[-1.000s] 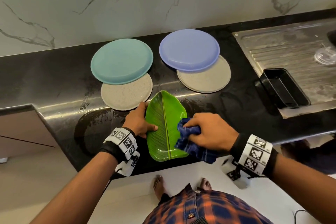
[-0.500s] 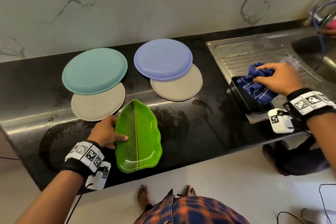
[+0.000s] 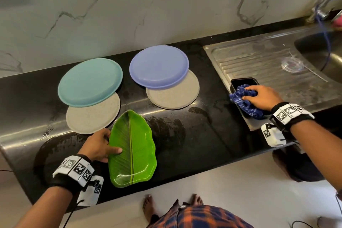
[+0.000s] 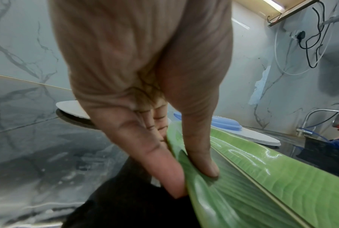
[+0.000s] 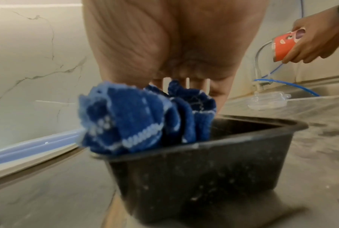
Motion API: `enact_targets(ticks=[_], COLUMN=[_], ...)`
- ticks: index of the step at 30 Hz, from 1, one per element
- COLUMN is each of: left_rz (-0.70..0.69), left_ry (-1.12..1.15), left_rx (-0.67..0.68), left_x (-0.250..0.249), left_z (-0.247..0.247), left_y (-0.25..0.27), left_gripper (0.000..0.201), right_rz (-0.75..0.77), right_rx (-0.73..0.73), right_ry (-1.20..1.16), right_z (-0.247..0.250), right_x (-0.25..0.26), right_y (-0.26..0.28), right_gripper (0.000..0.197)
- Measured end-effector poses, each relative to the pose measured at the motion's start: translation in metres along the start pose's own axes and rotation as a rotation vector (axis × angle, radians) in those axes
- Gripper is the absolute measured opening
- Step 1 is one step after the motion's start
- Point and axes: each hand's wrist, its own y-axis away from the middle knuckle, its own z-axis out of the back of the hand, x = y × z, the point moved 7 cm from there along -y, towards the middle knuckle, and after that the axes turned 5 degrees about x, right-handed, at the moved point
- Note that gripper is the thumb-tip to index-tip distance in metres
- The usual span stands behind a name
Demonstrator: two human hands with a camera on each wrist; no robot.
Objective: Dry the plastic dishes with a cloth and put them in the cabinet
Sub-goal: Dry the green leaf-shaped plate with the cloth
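A green leaf-shaped plate (image 3: 132, 148) (image 4: 262, 182) lies near the black counter's front edge. My left hand (image 3: 100, 145) (image 4: 184, 166) grips its left rim, thumb on top and fingers underneath. My right hand (image 3: 259, 98) holds a bunched blue cloth (image 3: 244, 102) (image 5: 137, 120) over the rim of a black rectangular container (image 3: 243, 82) (image 5: 203, 169) on the steel drainboard. A teal plate (image 3: 90, 81) overlaps a grey plate (image 3: 92, 116) behind the leaf plate. A lavender plate (image 3: 159, 66) overlaps another grey plate (image 3: 174, 96) to the right.
The steel drainboard (image 3: 259, 63) and sink basin (image 3: 322, 50) lie at the right, with a clear lid (image 3: 292, 64) on the ridges. Another person's hand (image 5: 316, 38) holds a red cup (image 5: 287, 43) by the tap. The counter (image 3: 185, 135) is wet around the plates.
My right hand carried the blue cloth from the leaf plate rightward to the black container and has now lowered it onto the rim. My left hand stayed on the leaf plate.
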Motion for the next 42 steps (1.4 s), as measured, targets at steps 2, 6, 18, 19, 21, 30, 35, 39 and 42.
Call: enact_targets(ticks=[2, 6, 18, 19, 21, 30, 35, 39, 42], left_rz=[0.001, -0.006, -0.06, -0.064, -0.068, -0.111, -0.177, -0.254, -0.294], left_ry=[0.008, 0.041, 0.099, 0.096, 0.097, 0.202, 0.28, 0.351, 0.423], left_rx=[0.021, 0.049, 0.059, 0.063, 0.069, 0.091, 0.091, 0.101, 0.101], left_x=[0.001, 0.003, 0.007, 0.006, 0.005, 0.0, -0.018, -0.041, -0.056], left_z=[0.0, 0.0, -0.002, -0.002, -0.002, -0.004, 0.002, 0.011, 0.022], left_y=[-0.001, -0.001, 0.001, 0.002, 0.002, 0.012, 0.029, 0.049, 0.064], left_gripper=[0.054, 0.053, 0.055, 0.055, 0.054, 0.04, 0.036, 0.033, 0.035], right_rz=[0.023, 0.027, 0.182, 0.189, 0.196, 0.204, 0.509, 0.859, 1.099], right_rx=[-0.038, -0.08, 0.211, 0.198, 0.184, 0.089, -0.015, 0.16, 0.187], right_ry=[0.021, 0.086, 0.04, 0.04, 0.054, -0.025, 0.007, 0.116, 0.24], right_z=[0.006, 0.017, -0.012, -0.014, -0.017, 0.018, 0.024, -0.031, -0.066], right_x=[0.006, 0.018, 0.05, 0.053, 0.059, 0.068, 0.143, 0.216, 0.256], right_y=[0.0, -0.003, 0.008, 0.008, 0.009, 0.022, 0.083, 0.146, 0.182], right_gripper=[0.045, 0.049, 0.045, 0.046, 0.047, 0.045, 0.039, 0.053, 0.073])
